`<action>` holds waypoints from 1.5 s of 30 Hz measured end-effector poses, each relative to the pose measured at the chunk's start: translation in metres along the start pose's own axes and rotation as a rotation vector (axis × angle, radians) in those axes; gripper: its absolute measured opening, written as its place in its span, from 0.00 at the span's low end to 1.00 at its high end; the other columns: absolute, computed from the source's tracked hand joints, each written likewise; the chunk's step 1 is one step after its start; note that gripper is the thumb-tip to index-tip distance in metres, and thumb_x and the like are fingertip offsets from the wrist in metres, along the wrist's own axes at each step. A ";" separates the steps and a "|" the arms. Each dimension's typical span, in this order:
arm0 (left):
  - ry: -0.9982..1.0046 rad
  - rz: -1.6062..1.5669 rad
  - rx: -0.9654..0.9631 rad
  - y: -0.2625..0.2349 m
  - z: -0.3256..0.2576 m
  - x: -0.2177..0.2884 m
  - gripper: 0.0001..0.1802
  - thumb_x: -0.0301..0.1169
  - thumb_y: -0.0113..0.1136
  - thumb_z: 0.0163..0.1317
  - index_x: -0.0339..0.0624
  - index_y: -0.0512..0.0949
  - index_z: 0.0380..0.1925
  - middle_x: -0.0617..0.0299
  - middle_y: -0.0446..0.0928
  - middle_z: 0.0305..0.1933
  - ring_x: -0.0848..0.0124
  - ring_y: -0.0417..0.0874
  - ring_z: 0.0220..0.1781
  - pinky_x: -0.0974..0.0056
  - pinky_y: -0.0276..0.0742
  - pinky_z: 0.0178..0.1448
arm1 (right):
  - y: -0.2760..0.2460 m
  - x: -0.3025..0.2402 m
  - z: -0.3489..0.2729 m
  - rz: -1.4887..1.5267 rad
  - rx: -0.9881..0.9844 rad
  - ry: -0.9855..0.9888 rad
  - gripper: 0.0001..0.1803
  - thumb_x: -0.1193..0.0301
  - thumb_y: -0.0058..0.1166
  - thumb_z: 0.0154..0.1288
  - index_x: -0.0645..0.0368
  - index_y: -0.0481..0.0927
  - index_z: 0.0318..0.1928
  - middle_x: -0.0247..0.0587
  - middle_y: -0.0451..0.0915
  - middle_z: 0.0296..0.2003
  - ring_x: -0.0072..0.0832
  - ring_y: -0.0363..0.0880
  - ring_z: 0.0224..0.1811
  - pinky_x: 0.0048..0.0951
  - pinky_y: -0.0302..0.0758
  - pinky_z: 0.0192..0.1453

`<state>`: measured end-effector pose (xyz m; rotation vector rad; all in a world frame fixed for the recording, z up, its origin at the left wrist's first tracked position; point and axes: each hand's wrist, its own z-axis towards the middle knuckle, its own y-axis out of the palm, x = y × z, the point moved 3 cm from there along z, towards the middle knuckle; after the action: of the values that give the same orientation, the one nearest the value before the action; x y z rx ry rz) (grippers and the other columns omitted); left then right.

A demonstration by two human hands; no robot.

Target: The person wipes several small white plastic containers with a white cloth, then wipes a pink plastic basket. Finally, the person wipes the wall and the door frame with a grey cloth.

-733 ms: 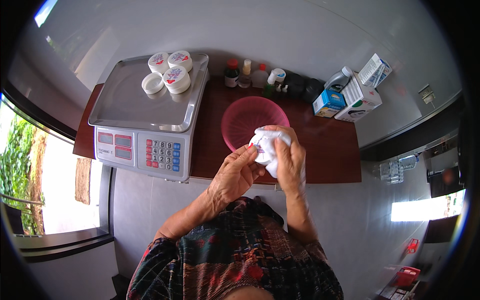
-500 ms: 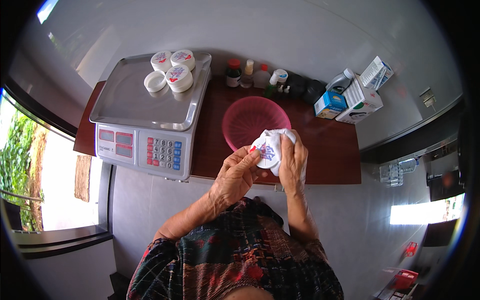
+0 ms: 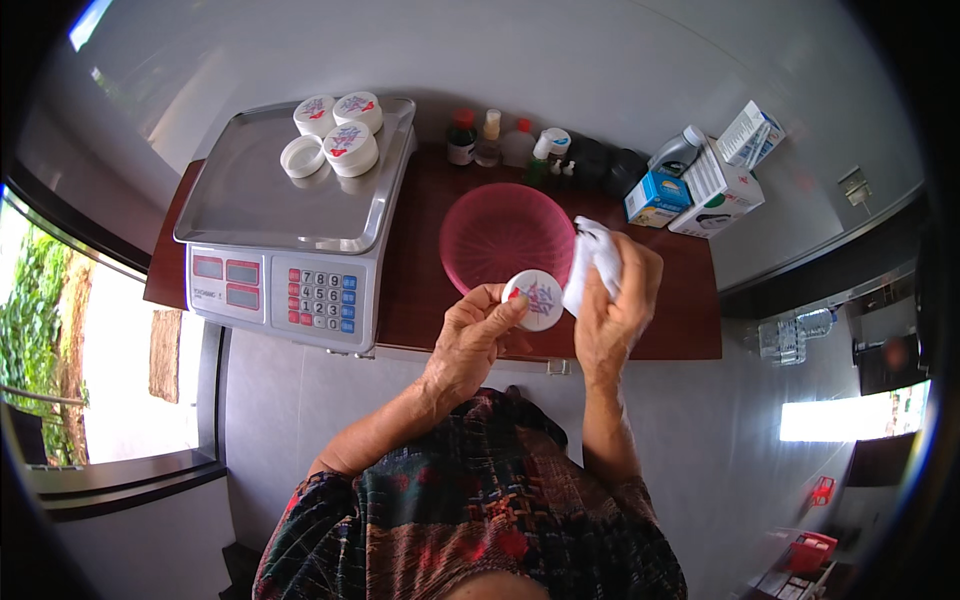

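Note:
My left hand point(image 3: 472, 335) pinches a round white lid point(image 3: 540, 303), its printed face turned up, thumb across its left edge. A bunched white cloth point(image 3: 592, 262) is gripped in my right hand point(image 3: 617, 300), a little to the right of the lid and apart from it. Just beyond both hands lies a pink plastic basin point(image 3: 490, 225) on the dark red wooden table point(image 3: 420, 270). On the steel pan of the scale at the left stand several white jars point(image 3: 352, 160), with printed lids on, beside a small open white container point(image 3: 302, 157).
The digital scale point(image 3: 250, 215) fills the table's left side. Bottles point(image 3: 487, 140) and dark round containers point(image 3: 620, 172) line the wall at the back. Boxes point(image 3: 715, 205) and a grey bottle point(image 3: 678, 150) stand at the right. The table's front edge runs below my hands.
The cloth has come away from the lid: my right hand has moved up and right with it. My left hand keeps the lid in nearly the same place.

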<state>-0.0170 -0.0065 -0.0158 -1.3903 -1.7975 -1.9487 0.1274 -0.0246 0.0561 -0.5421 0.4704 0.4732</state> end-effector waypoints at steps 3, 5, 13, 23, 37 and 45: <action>0.049 -0.011 0.051 0.005 0.001 -0.003 0.13 0.38 0.60 0.63 0.39 0.75 0.38 0.65 0.79 0.33 0.83 0.76 0.28 0.77 0.72 0.29 | 0.022 -0.005 -0.011 0.002 -0.355 -0.094 0.22 0.71 0.55 0.59 0.59 0.70 0.55 0.53 0.65 0.51 0.44 0.65 0.53 0.42 0.68 0.54; 0.107 -0.006 0.087 0.003 -0.001 0.009 0.12 0.39 0.59 0.64 0.41 0.76 0.34 0.67 0.78 0.30 0.84 0.74 0.27 0.78 0.68 0.26 | 0.025 -0.009 -0.027 0.217 -0.610 -0.078 0.28 0.72 0.55 0.59 0.60 0.64 0.60 0.55 0.60 0.57 0.48 0.62 0.58 0.44 0.65 0.60; 0.164 -0.105 0.083 0.009 0.000 0.019 0.13 0.38 0.54 0.68 0.45 0.73 0.26 0.74 0.71 0.26 0.86 0.68 0.26 0.79 0.65 0.28 | 0.006 -0.034 -0.040 0.168 -0.614 -0.228 0.33 0.79 0.55 0.55 0.63 0.63 0.64 0.50 0.60 0.63 0.47 0.61 0.63 0.42 0.66 0.63; 0.194 0.196 -0.285 0.024 -0.013 0.025 0.09 0.26 0.57 0.64 0.38 0.71 0.43 0.66 0.71 0.42 0.78 0.72 0.49 0.67 0.70 0.57 | 0.015 -0.002 -0.030 0.587 -0.531 0.640 0.18 0.66 0.42 0.72 0.61 0.69 0.58 0.40 0.78 0.41 0.24 0.76 0.43 0.25 0.72 0.46; 0.404 0.697 -0.188 0.014 -0.007 0.040 0.16 0.22 0.55 0.61 0.37 0.69 0.50 0.61 0.73 0.44 0.73 0.74 0.46 0.67 0.72 0.50 | 0.011 -0.026 -0.022 0.190 -0.514 -0.078 0.29 0.74 0.53 0.58 0.59 0.67 0.62 0.53 0.57 0.63 0.49 0.62 0.63 0.41 0.68 0.61; 0.293 0.685 -0.330 0.006 -0.003 0.024 0.22 0.24 0.55 0.64 0.34 0.63 0.56 0.59 0.73 0.47 0.75 0.73 0.49 0.67 0.72 0.55 | 0.022 0.000 -0.014 0.436 -0.453 0.272 0.14 0.75 0.47 0.66 0.64 0.73 0.51 0.44 0.81 0.36 0.28 0.81 0.38 0.29 0.78 0.41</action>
<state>-0.0280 0.0001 0.0055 -1.4477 -0.7473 -1.9519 0.1113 -0.0163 0.0379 -0.9544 0.7551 0.9422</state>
